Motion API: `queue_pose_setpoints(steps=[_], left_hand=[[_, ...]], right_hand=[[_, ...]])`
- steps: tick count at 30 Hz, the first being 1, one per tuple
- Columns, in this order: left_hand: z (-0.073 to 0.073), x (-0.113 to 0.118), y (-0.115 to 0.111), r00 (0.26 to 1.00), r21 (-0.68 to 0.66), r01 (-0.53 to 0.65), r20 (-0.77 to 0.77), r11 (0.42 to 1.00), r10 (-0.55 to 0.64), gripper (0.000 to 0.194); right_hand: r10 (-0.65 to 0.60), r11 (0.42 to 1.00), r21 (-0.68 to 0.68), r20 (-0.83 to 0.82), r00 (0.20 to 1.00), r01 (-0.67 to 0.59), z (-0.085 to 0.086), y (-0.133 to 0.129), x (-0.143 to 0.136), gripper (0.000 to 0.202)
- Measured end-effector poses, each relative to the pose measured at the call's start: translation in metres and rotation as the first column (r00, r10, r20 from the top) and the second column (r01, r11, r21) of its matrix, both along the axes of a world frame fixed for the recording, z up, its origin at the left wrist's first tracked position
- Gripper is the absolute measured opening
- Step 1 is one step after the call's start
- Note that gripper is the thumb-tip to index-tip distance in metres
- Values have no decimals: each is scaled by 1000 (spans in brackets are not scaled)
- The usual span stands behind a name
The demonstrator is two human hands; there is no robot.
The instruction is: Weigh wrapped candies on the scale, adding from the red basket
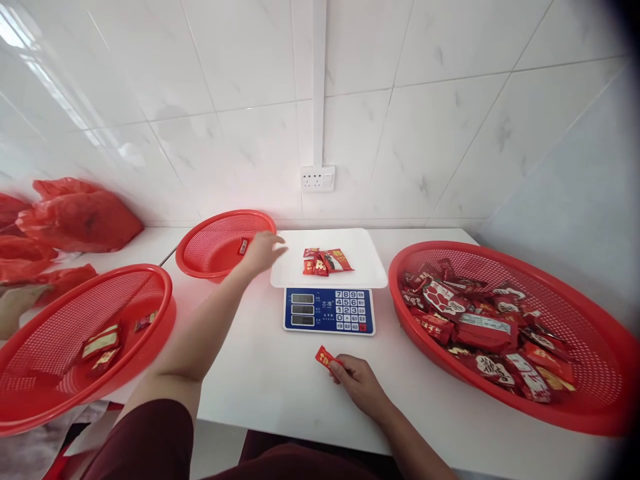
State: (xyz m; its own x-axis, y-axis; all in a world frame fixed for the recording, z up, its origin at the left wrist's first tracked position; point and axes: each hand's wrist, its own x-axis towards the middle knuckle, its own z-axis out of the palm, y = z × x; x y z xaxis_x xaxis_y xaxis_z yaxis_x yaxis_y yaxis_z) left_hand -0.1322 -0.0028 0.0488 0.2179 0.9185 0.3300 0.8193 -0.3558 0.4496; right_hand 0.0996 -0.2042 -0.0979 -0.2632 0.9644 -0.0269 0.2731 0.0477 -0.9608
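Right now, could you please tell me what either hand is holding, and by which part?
The right hand pinches a small red packet by its lower-right end; the left hand appears empty.

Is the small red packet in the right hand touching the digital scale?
Apart: the head view shows a strip of white tabletop between the small red packet in the right hand and the near edge of the digital scale.
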Motion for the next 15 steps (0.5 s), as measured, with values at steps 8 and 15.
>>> queue_pose_setpoints(steps=[8,15], left_hand=[[-15,55,-13,932,-334,157,-260,930,-251,49],[-20,58,-11,908,-302,115,-355,946,-224,41]], right_hand=[[-8,1000,-7,23,1000,8,-3,0,0,45],[6,1000,-22,34,999,-5,-6,1,0,45]])
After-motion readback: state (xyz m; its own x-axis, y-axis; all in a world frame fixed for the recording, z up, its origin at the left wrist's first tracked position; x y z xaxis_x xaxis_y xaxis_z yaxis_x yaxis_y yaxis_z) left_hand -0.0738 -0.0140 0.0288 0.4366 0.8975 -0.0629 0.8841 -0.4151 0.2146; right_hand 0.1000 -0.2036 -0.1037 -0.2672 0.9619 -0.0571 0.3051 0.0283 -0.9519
